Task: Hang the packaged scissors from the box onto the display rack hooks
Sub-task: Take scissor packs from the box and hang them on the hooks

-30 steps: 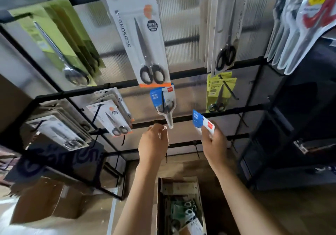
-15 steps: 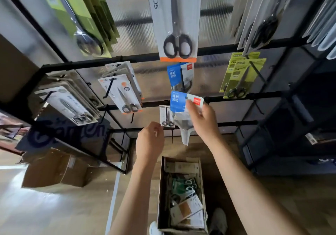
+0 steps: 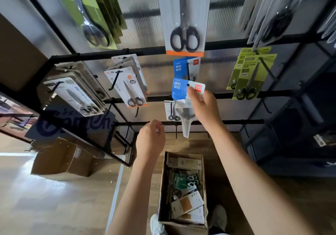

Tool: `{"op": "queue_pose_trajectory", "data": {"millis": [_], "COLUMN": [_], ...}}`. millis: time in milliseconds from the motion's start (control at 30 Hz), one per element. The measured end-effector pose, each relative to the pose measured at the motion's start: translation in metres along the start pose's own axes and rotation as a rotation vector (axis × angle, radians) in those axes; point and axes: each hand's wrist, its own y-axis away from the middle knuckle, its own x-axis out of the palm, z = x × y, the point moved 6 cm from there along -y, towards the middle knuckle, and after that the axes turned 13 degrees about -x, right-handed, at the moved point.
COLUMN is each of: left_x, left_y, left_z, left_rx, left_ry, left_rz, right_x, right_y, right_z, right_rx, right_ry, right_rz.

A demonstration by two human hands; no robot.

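The right hand (image 3: 203,107) is pinching a blue-carded scissors pack (image 3: 183,91) at the rack (image 3: 236,95); the left hand (image 3: 151,140) is hanging loosely curled, holding nothing, above the box (image 3: 163,185).

A shop's stationery section: a black metal display rack (image 3: 227,95) fills twelve o'clock, its hooks hung with carded packaged scissors (image 3: 184,16). At six o'clock an open brown cardboard stock box (image 3: 163,189) sits on wood-look flooring (image 3: 54,207).

The box (image 3: 183,189) sits on the floor below the display rack (image 3: 227,95), with packaged scissors (image 3: 185,205) inside.
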Motion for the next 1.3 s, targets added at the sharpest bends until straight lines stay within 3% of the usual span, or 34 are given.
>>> {"op": "queue_pose_trajectory", "data": {"millis": [433,733,1067,1300], "left_x": [-0.004,0.007,0.033,0.067], "left_y": [-0.005,-0.007,0.018,0.037], "left_z": [0.004,-0.002,-0.003,0.007], "left_rx": [0.035,0.061,-0.031,-0.121], "left_ry": [-0.091,-0.166,-0.298,-0.305], "left_rz": [-0.040,-0.043,-0.040,0.005], "right_x": [-0.003,0.001,-0.002,-0.020], "right_y": [-0.006,-0.039,-0.080,-0.041], "right_z": [-0.010,-0.023,-0.037,-0.065], "right_rx": [-0.020,0.069,0.102,0.122], "right_ry": [-0.003,0.033,0.132,0.290], "right_rz": [-0.012,0.014,0.064,0.078]}}
